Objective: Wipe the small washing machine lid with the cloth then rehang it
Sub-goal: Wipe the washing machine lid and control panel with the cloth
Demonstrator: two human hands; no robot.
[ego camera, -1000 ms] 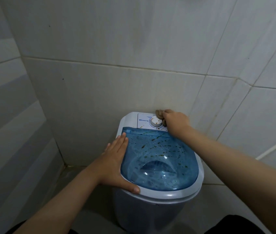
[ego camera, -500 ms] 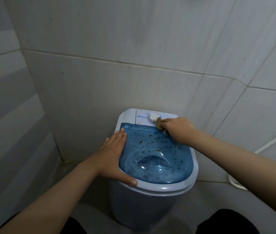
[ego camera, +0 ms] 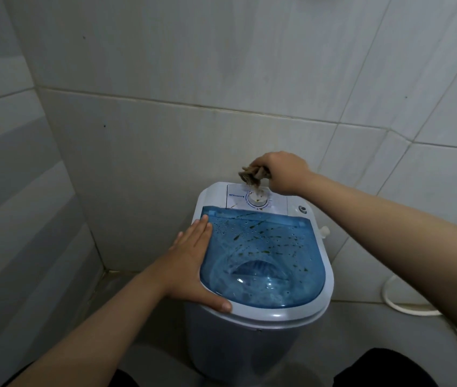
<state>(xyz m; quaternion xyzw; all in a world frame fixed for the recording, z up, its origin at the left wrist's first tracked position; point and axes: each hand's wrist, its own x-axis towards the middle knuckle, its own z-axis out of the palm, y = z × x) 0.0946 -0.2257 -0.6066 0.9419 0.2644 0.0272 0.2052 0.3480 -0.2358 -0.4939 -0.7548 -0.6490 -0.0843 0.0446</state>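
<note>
Right hand has lifted off the control panel, fingers pinching the bunched cloth above the dial. Left hand, fingers together, flat, braces the still-speckled lid; wiping unfinished.

Under my flat left hand the translucent blue plastic lid looks smooth and glossy, beaded with droplets and flecked with dark specks. The white plastic washing machine rim has a soft sheen. The bunched brownish cloth looks rough and limp. The pale wall tiles are smooth, dully glazed.
</note>
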